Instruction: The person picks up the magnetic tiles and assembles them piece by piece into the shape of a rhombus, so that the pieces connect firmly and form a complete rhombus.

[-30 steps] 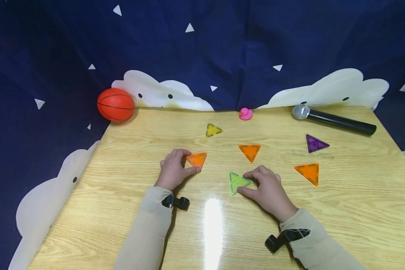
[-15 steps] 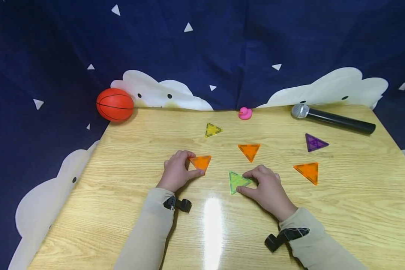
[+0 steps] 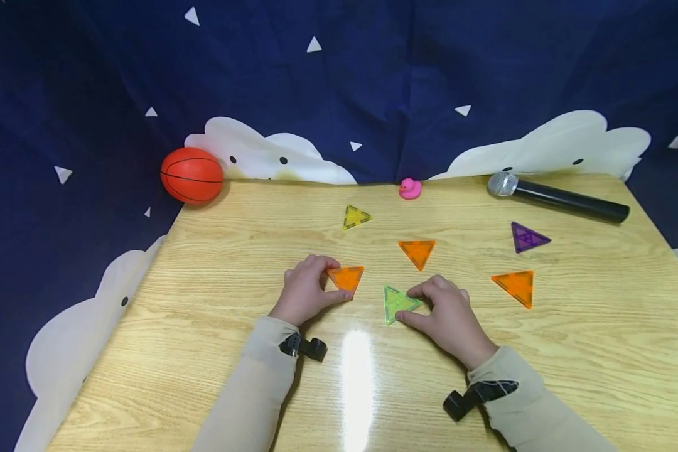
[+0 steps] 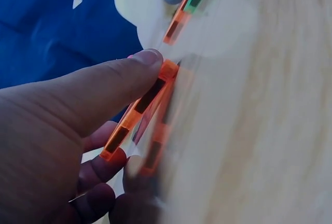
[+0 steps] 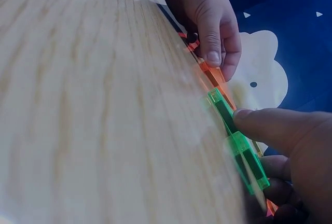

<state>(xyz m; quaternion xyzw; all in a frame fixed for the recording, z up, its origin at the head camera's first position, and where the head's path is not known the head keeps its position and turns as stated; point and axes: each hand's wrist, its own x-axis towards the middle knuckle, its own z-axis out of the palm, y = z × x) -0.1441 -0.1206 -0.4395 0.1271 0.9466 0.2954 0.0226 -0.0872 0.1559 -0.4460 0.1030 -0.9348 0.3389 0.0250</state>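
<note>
Near the middle of the table [image 3: 215,257], the left hand [image 3: 306,290] pinches an orange triangular tile [image 3: 348,279], the right hand [image 3: 451,320] a green triangular tile [image 3: 398,305] just beside it. The left wrist view adds dark strips along the orange edge.

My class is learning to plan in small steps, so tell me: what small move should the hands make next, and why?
Probably ease the orange triangle in the left hand towards the green triangle. The right hand pinches the green one, whose flat edge faces the orange one, and a gap of table separates the two.
</note>
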